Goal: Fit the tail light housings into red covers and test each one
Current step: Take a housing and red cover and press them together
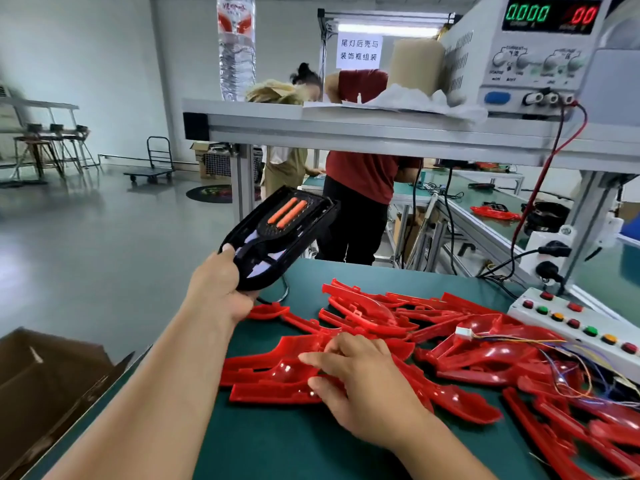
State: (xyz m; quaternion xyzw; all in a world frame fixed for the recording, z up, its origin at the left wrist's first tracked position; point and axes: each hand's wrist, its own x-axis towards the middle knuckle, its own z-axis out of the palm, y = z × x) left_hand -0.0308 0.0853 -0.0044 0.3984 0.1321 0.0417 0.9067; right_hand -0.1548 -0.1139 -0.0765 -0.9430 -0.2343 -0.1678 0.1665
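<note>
My left hand [221, 289] grips the narrow end of a black tail light housing [280, 233], held in the air above the far left edge of the green table [277, 441]. Two orange strips show on the housing's wide end. A pile of several red covers [433, 344] is spread over the table. My right hand [353, 375] rests on one red cover [273, 375] at the near left of the pile, fingers bent on its top; whether they grip it is unclear.
A white button box [575, 323] with coloured buttons lies at the right. A loose wire harness with a white plug [462, 331] lies on the covers. A power supply [530, 53] stands on the shelf above. An open cardboard box [45, 386] sits at the lower left. Two people stand beyond the table.
</note>
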